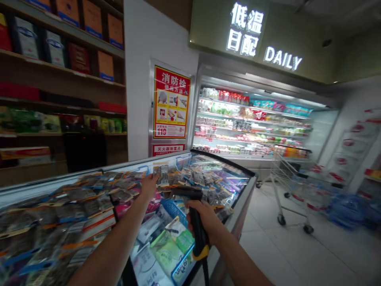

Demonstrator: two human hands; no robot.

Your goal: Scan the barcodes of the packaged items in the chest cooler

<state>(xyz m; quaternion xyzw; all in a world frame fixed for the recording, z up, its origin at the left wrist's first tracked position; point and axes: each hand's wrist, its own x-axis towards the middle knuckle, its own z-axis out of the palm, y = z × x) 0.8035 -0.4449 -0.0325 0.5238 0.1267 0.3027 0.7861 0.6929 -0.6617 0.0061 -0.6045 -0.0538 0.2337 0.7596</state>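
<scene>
My left hand point(150, 184) reaches over the freezer, its fingers closed on the edge of a small clear packet point(162, 174) with dark contents and a light label. My right hand point(208, 220) is wrapped around the grip of a black and yellow barcode scanner point(199, 234). The scanner's head faces left, towards the packets, and its cord hangs down. Beneath both hands is a glass-topped chest freezer point(242, 200). Similar flat packets point(77, 194) with orange and blue edges lie in heaps across it. A green and white bag point(169, 246) shows below, between my arms.
Shelves point(64, 67) of boxes and bags stand at the left, beside a wall with a red fire-hydrant poster point(172, 102). A lit refrigerated display point(250, 131) is behind. On the right are a shopping cart point(285, 186) and large bottled-water packs point(347, 208).
</scene>
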